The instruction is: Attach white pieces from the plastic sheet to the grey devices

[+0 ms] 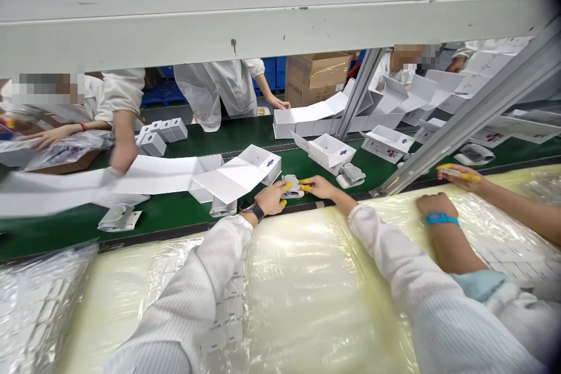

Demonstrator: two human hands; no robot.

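My left hand [270,199], with a dark watch at the wrist, is at the left side of a small white rounded device [291,181] on the near edge of the green conveyor. My right hand [321,187] pinches the same device from its right side. Both hands have yellow covers on the fingertips. Just behind my left hand stands an open white box [260,162] with its lid folded out towards me. A similar grey-white packet [223,205] lies under that lid, left of my left hand. The underside of the device is hidden.
Along the green belt [175,149] lie more open white boxes [329,152] and grey-white packets [350,175]. A metal post [464,111] slants down at right. A co-worker's hands [438,210] work close on my right; others reach in opposite. Plastic-covered stacks [302,280] lie before me.
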